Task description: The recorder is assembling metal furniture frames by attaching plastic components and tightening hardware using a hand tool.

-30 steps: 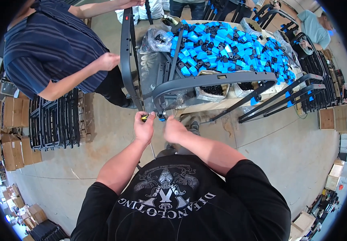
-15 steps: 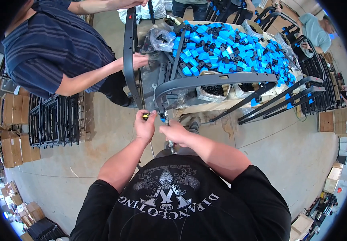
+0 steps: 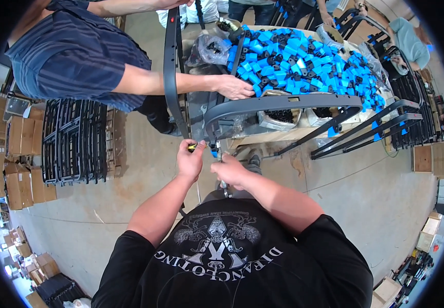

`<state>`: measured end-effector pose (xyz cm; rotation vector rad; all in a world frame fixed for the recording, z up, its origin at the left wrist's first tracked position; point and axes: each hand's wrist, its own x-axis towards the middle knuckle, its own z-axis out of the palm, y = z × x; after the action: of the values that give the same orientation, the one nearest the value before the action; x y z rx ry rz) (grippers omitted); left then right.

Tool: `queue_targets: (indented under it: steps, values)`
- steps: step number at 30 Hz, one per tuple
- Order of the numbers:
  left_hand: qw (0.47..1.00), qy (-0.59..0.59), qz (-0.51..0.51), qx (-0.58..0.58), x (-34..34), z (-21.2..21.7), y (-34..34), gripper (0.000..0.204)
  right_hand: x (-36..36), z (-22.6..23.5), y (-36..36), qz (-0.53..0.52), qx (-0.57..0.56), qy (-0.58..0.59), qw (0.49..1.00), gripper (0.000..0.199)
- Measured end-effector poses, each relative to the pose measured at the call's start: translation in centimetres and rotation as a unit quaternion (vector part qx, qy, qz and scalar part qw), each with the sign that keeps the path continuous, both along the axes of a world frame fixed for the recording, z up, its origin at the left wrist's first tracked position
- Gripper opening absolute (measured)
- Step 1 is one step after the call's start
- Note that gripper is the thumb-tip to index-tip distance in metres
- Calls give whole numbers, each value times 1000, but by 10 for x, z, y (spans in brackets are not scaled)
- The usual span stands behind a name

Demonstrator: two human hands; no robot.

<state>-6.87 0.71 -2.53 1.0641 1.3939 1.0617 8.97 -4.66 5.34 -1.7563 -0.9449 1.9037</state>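
Far left of the left hand (image 3: 189,160): cardboard boxes (image 3: 21,136), stacked. Closer in on that side: black frames (image 3: 75,141) in a stack. Beyond the left hand, to its left: co-worker in a striped dark shirt (image 3: 73,56), with one hand (image 3: 234,87) at the near edge of a pile of blue and black pieces (image 3: 304,61); touching or not, cannot tell. Just beyond the left hand: upright dark tube (image 3: 170,66). Left hand: fingers curled closed round a small yellow-and-black tool (image 3: 192,147), mostly hidden. Past it, on the table (image 3: 258,138): open-ended wrench (image 3: 204,109). Between the hands, slightly beyond: blue fitting (image 3: 214,151), at the near end of a curved dark tube (image 3: 283,102). Right hand (image 3: 229,170): closed in a fist round a silver tool (image 3: 225,187), with shaft showing above and below the grip, upper end beside the blue fitting. Beyond the right hand: bins of small black parts (image 3: 279,127), behind the curved dark tube. Right of the right hand, farther out: dark tubular frames (image 3: 358,128) with blue fittings (image 3: 375,124) attached, slanting toward the floor. Farthest right: another co-worker (image 3: 412,43), beyond more black frames (image 3: 416,97).
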Motion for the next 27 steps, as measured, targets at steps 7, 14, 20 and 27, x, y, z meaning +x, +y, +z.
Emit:
queue_targets:
  steps: [7,14,20,27]
  values:
    - [994,-24,3,-108,3,15,-5,25,-9,-55,-11,157,174,-283,930,53]
    - [990,-38,44,-126,8,46,-24,49,1,-24,-21,73,73,-141,985,72]
    - [972,168,-73,-144,-6,-2,-52,52,0,-35,-18,42,30,-83,995,78]
    - [972,215,-84,-39,-4,-48,-42,31,-7,-14,-16,-13,7,-45,999,60]
